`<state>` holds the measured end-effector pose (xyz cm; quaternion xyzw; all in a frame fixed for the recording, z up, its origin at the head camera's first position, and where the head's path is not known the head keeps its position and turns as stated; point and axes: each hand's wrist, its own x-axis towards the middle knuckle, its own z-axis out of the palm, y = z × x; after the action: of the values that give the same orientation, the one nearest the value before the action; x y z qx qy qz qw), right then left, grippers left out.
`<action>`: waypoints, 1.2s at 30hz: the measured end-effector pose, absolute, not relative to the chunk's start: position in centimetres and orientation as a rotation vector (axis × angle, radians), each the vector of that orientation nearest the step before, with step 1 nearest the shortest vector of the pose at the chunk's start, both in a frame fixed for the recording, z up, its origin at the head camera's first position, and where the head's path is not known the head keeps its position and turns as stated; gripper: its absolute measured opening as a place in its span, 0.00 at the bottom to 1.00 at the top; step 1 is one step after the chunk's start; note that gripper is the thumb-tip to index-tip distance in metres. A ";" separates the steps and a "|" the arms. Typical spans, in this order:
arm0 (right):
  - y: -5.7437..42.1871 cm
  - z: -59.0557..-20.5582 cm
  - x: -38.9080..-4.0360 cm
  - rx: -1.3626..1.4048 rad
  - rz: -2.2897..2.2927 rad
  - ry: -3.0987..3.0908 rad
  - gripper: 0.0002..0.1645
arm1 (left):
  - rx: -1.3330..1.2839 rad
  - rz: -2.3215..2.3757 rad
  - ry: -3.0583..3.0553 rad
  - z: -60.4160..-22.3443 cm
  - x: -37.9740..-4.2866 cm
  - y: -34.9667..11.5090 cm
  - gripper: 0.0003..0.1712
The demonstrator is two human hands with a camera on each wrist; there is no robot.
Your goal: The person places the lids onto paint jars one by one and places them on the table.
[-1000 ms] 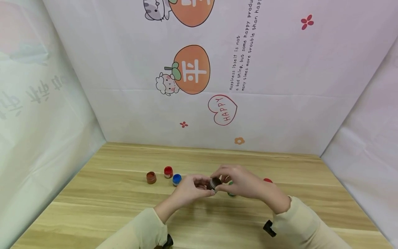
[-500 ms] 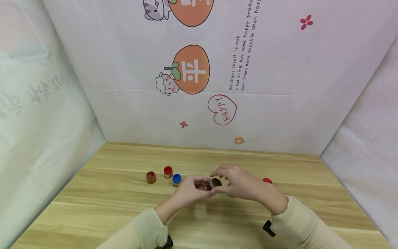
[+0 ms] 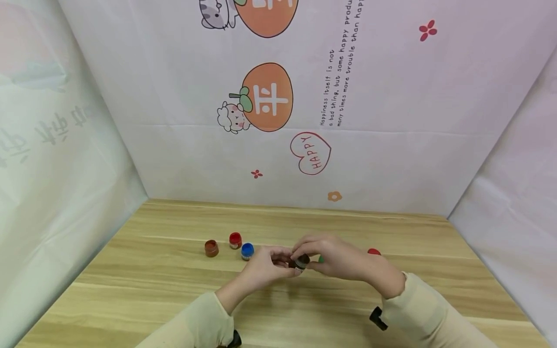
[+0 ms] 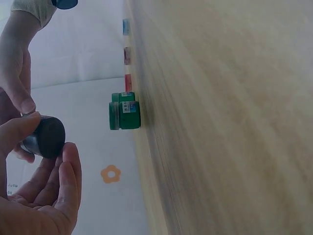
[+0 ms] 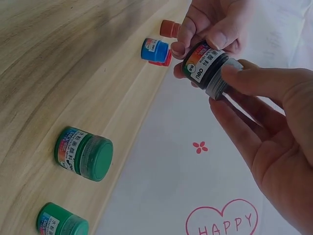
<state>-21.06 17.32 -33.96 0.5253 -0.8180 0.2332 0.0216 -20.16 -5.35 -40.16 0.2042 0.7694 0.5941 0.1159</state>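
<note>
Between both hands, above the table, is a small black paint jar (image 3: 301, 261) with a clear lid (image 5: 222, 81). My left hand (image 3: 267, 266) grips the jar's body near its base, thumb against one side and fingers around the other. With thumb and fingers, my right hand (image 3: 335, 256) pinches the lid. The right wrist view shows the jar tilted, its printed label (image 5: 201, 63) facing that camera. Its dark round base (image 4: 52, 137) shows in the left wrist view. In the head view, fingers cover part of the jar.
Brown (image 3: 211, 248), red (image 3: 235, 240) and blue (image 3: 247, 251) jars stand left on the wooden table (image 3: 174, 290). Two green jars, one larger in view (image 5: 83, 152) and one smaller (image 5: 61, 223), stand nearer the right hand. A red-topped item (image 3: 374, 252) shows behind the right forearm.
Half a second ago the right fingers were spread away from the lid; now they are back around it. The left hand has kept its hold on the jar with little movement.
</note>
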 end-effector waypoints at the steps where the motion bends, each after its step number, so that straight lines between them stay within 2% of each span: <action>1: 17.3 -33.9 -21.0 1.614 0.733 -2.554 0.19 | 0.596 1.743 2.252 -40.1 -20.1 -5.4 0.22; 11: 16.7 -34.1 -20.7 1.352 0.787 -2.692 0.12 | 0.564 1.766 2.234 -40.1 -20.1 -5.3 0.20; 17: 16.5 -34.3 -20.6 1.252 0.700 -2.741 0.17 | 0.563 1.754 2.243 -40.0 -20.1 -5.3 0.20; 30: 17.5 -34.2 -21.1 1.576 0.850 -2.592 0.25 | 0.585 1.758 2.247 -40.3 -20.1 -5.5 0.22; 36: 17.5 -34.2 -21.1 1.481 0.917 -2.685 0.19 | 0.564 1.756 2.251 -40.2 -20.1 -5.4 0.22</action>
<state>-21.14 17.50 -34.20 0.4625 -0.8386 0.2863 -0.0293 -20.06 -5.41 -40.24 0.1925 0.7684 0.5993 0.1156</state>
